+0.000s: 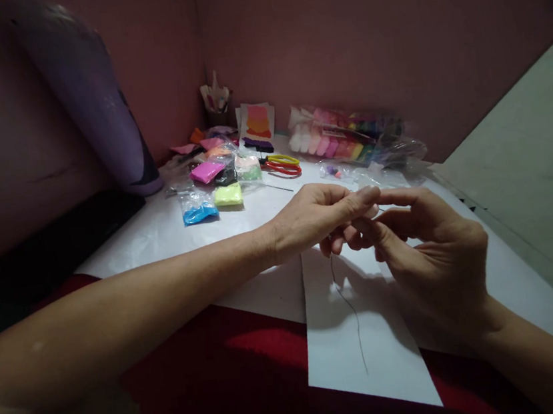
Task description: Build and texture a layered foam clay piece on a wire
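My left hand (321, 218) and my right hand (427, 249) meet fingertip to fingertip over white paper sheets (369, 350). Both are pinched closed around a thin dark thread (348, 306) that hangs down from the left fingers and trails across the paper. What sits at the very fingertips is too small to make out. A small white lump (335, 288) lies on the paper under the thread.
Small bags of coloured clay (211, 188) lie at the back left, with red and yellow scissors (281, 165) beside them. A long pack of clay colours (343, 135) and a picture card (257, 125) stand near the wall. A purple cushion (91, 95) leans left; red cloth (226, 374) is in front.
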A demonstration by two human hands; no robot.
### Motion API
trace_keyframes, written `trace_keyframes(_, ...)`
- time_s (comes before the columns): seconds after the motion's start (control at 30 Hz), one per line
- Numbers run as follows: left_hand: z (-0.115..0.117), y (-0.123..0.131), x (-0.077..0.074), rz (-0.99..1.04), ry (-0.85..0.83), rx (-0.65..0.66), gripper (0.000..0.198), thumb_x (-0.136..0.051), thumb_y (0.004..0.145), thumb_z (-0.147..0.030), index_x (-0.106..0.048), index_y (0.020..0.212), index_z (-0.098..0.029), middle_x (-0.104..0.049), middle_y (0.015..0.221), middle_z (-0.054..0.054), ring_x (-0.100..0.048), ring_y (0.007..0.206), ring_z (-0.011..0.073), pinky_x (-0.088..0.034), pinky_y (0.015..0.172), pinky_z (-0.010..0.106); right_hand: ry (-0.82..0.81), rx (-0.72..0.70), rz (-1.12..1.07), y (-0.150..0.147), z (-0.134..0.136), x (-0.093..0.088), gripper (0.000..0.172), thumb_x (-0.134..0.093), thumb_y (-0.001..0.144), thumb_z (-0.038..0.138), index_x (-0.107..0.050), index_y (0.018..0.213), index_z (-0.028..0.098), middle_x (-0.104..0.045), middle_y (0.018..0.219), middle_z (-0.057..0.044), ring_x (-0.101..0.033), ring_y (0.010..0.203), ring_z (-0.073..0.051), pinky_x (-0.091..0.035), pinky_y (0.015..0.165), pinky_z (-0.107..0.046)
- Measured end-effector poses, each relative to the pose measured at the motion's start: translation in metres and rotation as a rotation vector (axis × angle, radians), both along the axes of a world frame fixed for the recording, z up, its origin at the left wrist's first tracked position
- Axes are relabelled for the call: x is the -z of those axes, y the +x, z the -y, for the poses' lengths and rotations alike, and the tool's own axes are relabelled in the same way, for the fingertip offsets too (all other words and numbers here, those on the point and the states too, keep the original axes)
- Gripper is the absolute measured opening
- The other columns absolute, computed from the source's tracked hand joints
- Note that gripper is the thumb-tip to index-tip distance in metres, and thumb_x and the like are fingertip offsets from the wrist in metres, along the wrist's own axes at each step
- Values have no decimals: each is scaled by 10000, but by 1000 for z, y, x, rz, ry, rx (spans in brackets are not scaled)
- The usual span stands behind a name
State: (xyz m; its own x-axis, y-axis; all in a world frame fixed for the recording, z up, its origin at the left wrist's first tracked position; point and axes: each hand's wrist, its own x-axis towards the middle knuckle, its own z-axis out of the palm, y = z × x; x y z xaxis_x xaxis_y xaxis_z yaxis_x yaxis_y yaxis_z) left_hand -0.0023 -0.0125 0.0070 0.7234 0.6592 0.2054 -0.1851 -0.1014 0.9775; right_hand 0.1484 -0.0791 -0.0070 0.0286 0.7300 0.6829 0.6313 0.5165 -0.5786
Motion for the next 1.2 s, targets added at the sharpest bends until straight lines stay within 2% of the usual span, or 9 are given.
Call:
trace_keyframes(0.2,0,0,-1,0,14,-3,478,-651,755,-600,-560,689,-135,-582,581,1,-501,449,49,-391,434,170,-6,28,14,1,-1,0,247,-731,793,285,-595,996,247,-654,588,57,-603,466,-131,-438,413,-241)
trace_keyframes(0.3,0,0,0,11,0,-3,480,-607,783,-616,-589,741,-138,-580,574,-6,-505,441,56,-396,432,178,-17,7,28,0,-1,1,236,-687,833,289,-602,1050,253,-667,601,48,-628,495,-143,-457,426,-248)
trace_keyframes(0.4,0,0,0,6,1,2,488,-598,787,-622,-608,776,-135,-585,582,-4,-502,440,54,-394,431,179,0,9,12,0,-2,1,183,-683,838,285,-611,1002,249,-672,604,44,-625,494,-136,-468,449,-248)
trace_keyframes(0.57,0,0,-1,-2,23,14,466,-660,752,-592,-557,693,-141,-589,590,-1,-501,450,51,-388,433,176,-8,19,-5,0,0,1,239,-737,789,284,-594,976,240,-662,593,52,-609,478,-132,-447,432,-244)
trace_keyframes(0.7,0,0,0,3,3,3,476,-593,795,-616,-577,746,-143,-580,577,-5,-511,443,61,-397,429,184,-14,-4,2,0,0,1,241,-700,823,272,-604,1043,251,-670,614,46,-618,500,-136,-453,437,-250)
trace_keyframes(0.8,1,0,-1,-5,-7,-3,483,-596,791,-619,-596,779,-136,-580,574,-2,-505,439,59,-388,425,180,-6,-3,-11,0,-1,2,208,-703,821,273,-614,1007,250,-654,605,47,-604,494,-130,-443,432,-247)
trace_keyframes(0.93,1,0,-3,-9,3,4,473,-659,753,-591,-553,697,-134,-596,591,11,-504,450,51,-393,437,174,3,16,12,0,-1,1,207,-719,808,261,-605,979,236,-652,592,54,-595,470,-118,-436,432,-238)
trace_keyframes(1.1,0,0,-1,-7,29,23,504,-567,805,-629,-566,736,-130,-580,581,4,-507,452,57,-396,432,172,1,-14,6,0,-2,2,237,-694,831,260,-609,1051,229,-652,593,54,-619,502,-120,-456,455,-232)
trace_keyframes(1.2,0,0,-1,-6,23,18,505,-563,811,-626,-584,770,-122,-577,581,2,-504,445,56,-397,430,171,20,13,15,0,-3,3,204,-705,823,253,-624,1008,223,-629,578,60,-577,460,-100,-435,439,-226)
